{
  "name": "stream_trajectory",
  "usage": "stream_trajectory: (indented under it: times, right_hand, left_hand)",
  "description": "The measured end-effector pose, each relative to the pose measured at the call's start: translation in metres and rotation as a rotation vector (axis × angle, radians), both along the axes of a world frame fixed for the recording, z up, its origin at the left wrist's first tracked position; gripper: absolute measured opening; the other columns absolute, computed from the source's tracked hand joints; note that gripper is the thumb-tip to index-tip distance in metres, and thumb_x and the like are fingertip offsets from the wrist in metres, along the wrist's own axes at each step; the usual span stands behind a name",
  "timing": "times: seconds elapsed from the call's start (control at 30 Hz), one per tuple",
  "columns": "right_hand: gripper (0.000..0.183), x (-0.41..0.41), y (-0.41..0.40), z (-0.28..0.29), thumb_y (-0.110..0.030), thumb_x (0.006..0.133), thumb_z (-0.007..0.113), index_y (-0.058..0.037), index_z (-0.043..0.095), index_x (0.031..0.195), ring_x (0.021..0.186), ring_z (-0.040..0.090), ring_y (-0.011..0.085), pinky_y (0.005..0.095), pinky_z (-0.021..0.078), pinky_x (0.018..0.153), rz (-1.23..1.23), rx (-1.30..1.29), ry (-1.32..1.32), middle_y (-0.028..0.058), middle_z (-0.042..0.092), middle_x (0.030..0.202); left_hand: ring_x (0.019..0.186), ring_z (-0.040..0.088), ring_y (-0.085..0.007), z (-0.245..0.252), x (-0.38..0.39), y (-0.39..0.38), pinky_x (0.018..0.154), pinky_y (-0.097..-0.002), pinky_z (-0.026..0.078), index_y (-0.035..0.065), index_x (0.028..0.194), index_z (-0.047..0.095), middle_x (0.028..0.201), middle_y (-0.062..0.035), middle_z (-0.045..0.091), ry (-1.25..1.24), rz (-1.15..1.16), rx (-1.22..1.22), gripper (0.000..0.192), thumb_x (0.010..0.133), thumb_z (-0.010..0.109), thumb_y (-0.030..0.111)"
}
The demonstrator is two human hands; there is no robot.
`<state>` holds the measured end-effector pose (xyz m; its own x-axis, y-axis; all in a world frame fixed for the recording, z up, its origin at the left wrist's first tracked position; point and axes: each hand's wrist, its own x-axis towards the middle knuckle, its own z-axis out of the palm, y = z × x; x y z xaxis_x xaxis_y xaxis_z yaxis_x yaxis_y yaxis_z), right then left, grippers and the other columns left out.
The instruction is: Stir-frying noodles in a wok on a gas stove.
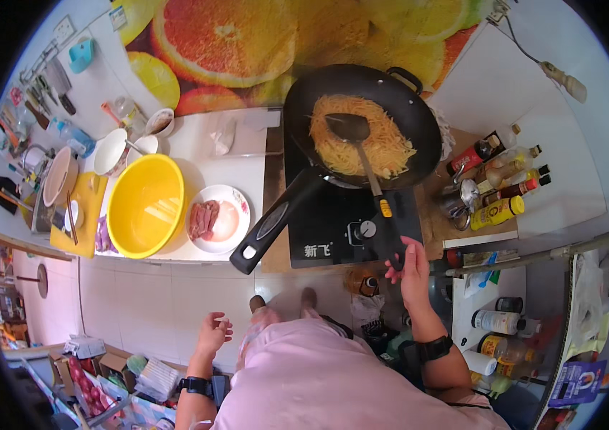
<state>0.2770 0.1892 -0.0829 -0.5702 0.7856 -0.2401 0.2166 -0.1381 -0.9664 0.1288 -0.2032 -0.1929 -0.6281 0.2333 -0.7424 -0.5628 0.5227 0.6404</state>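
My right hand (409,266) has its fingers around the end of the black handle of a wok spatula (371,174). The spatula's dark blade rests on thin yellow-orange shreds (390,145), apparently shredded potato and carrot, in a black wok (296,115). That wok sits on a black induction cooker (318,223) with one round knob (367,229). Its long handle (277,217) points toward me, to the left of the spatula. Low on my left, my left hand (215,332) hangs over the floor, fingers loosely bent and holding nothing.
Left of the cooker stand a plate (237,207) of raw meat and a yellow basin (145,244). Chopsticks (71,217) lie on a yellow cutting board (89,236). Several sauce bottles (498,212) and a metal pot (460,196) crowd the right side. Shelves (463,317) hold jars below.
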Motion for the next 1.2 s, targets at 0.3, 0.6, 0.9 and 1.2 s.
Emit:
stream_trajectory:
  times: [0.3, 0.6, 0.9, 1.2]
  right_hand:
    - [0.032, -0.014, -0.022, 0.0, -0.031, 0.095, 0.041, -0.0058, 0.046, 0.114, 0.049, 0.049, 0.0096, 0.0217, 0.0371, 0.042, -0.147, 0.009, -0.052, 0.0043, 0.055, 0.069]
    - [0.027, -0.012, -0.022, -0.002, -0.032, 0.094, 0.042, -0.0081, 0.048, 0.105, 0.049, 0.048, 0.0101, 0.0229, 0.0358, 0.04, -0.278, 0.198, -0.219, 0.0029, 0.054, 0.068]
    - [0.029, 0.01, 0.018, -0.026, -0.032, 0.09, 0.05, -0.0078, 0.054, 0.105, 0.055, 0.051, 0.0098, 0.0221, 0.0392, 0.047, -0.311, 0.301, -0.239, 0.0019, 0.056, 0.073]
    - [0.045, -0.072, -0.016, 0.0, -0.036, 0.083, 0.061, -0.0042, 0.053, 0.114, 0.062, 0.048, 0.0079, 0.0213, 0.0382, 0.051, -0.165, 0.464, -0.734, 0.0001, 0.054, 0.079]
  left_hand:
    - [0.067, 0.061, -0.0222, -0.139, 0.024, -0.113, 0.057, -0.0358, 0.053, 0.007, 0.108, 0.044, 0.081, -0.0112, 0.06, -0.353, 0.426, -0.035, 0.019, 0.091, 0.046, 0.014]
    - [0.064, 0.058, -0.0169, -0.212, 0.034, -0.191, 0.056, -0.0314, 0.052, 0.0085, 0.103, 0.045, 0.079, -0.0075, 0.058, -0.467, 0.697, -0.08, 0.014, 0.092, 0.042, 0.017]
    - [0.069, 0.058, -0.013, -0.258, 0.016, -0.18, 0.063, -0.0271, 0.051, 0.0114, 0.103, 0.048, 0.082, -0.0048, 0.06, -0.515, 0.566, 0.055, 0.016, 0.092, 0.047, 0.023]
    - [0.069, 0.058, -0.0115, -0.283, 0.021, -0.19, 0.062, -0.0251, 0.05, 0.0091, 0.107, 0.049, 0.084, -0.0044, 0.06, -0.508, 0.614, 0.001, 0.017, 0.092, 0.044, 0.016]
